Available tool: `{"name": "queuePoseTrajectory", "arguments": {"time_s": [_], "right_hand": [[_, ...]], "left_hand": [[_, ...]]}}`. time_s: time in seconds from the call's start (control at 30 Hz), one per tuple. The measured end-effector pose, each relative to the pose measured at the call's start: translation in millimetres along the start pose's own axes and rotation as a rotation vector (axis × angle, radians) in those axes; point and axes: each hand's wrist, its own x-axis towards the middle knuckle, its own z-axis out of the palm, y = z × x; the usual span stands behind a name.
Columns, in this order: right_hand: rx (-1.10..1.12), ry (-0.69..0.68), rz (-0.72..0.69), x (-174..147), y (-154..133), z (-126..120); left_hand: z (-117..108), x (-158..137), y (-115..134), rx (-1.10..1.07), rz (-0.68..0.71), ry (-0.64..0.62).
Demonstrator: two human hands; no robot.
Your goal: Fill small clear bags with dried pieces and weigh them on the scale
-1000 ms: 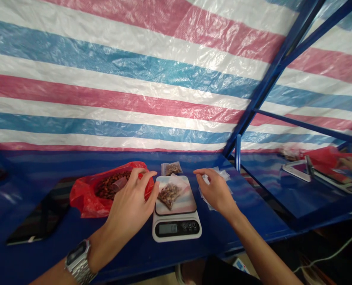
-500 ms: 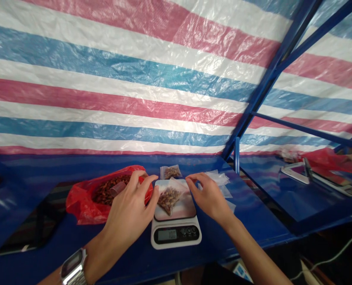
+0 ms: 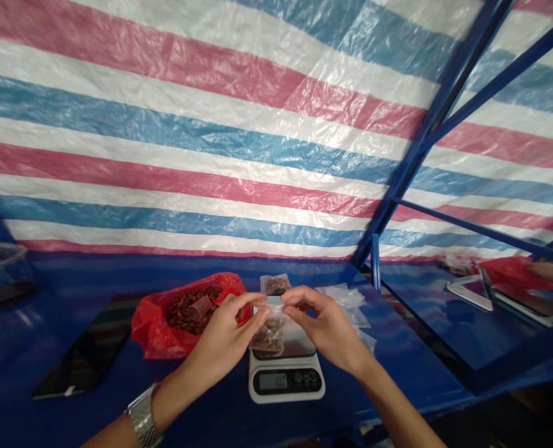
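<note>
Your left hand (image 3: 227, 328) and right hand (image 3: 334, 326) each pinch the top edge of a small clear bag (image 3: 271, 330), lower centre in the head view, over the scale (image 3: 287, 392); whether it touches the plate (image 3: 300, 342) is unclear. Should one pinch slip with the mouth unsealed, dried pieces could scatter; a knock from your left hand could tip the open red bag (image 3: 153, 333), lower left of centre. Your glossy blue bench (image 3: 206, 414) spans the lower frame, striped sheeting (image 3: 164, 93) the top, blue bars (image 3: 411, 165) the upper right.
</note>
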Motion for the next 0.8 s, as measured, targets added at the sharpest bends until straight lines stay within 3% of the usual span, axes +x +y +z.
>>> {"name": "queuePoseTrajectory", "arguments": {"time_s": [0.23, 0.57, 0.8], "right_hand": [[0.097, 0.016, 0.019, 0, -1, 13], [0.003, 0.061, -0.022, -5, -14, 16], [-0.021, 0.116, -0.042, -9, -2, 27]], "left_hand": [[-3, -1, 1, -0.226, -0.093, -0.064], [5, 3, 8, -0.282, -0.085, -0.034], [8, -3, 12, -0.265, -0.085, -0.078]]}}
